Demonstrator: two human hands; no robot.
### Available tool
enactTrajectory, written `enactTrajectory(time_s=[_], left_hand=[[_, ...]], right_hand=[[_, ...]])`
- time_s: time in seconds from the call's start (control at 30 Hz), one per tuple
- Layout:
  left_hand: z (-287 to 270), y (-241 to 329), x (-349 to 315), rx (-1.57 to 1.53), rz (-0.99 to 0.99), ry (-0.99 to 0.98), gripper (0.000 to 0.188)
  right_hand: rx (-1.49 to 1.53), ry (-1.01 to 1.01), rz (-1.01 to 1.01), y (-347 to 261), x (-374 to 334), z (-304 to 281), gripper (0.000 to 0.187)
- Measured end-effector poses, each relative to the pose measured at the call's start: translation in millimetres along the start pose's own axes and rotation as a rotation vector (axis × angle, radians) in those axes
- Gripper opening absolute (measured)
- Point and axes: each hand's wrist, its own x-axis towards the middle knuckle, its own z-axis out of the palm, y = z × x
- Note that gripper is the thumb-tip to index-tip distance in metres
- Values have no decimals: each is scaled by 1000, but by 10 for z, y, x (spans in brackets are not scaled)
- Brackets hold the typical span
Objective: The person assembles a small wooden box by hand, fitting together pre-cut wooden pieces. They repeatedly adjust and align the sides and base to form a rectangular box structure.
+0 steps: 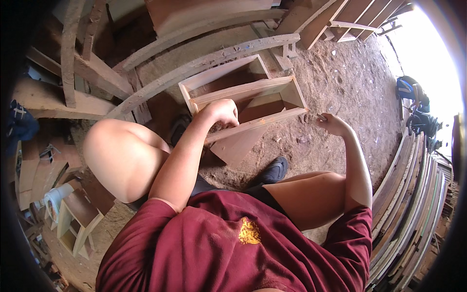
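Note:
Before me on the ground lies a pale, open wooden frame (262,121), shaped like a box with two long compartments. My left hand (224,112) is at the left end of its nearer compartment, fingers curled in a closed shape. What those fingers hold, if anything, is hidden. Just off the frame's right corner, my right hand (334,124) is closed, with a small light-coloured piece (321,117) pinched at the fingertips; its kind is too small to make out. A flat, angled wooden panel (238,146) shows under the near rail.
Curved timber beams (209,61) lie just beyond the frame. Long boards are stacked (408,204) at the right. Small wooden box units (80,216) stand at the lower left, and panelled woodwork (345,22) leans at the far right. My shoe (273,170) rests on the dirt floor.

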Motion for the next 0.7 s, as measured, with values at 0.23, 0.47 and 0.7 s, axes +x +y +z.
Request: enactTrajectory(time_s=[0.23, 0.47, 0.7], left_hand=[[64, 13, 63, 0, 1, 29, 26], [140, 75, 44, -119, 37, 55, 25], [305, -106, 146, 58, 56, 250, 29]], right_hand=[[-42, 51, -46, 139, -23, 12, 47], [-58, 104, -70, 219, -227, -2, 57], [-64, 117, -29, 319, -390, 7, 65]])
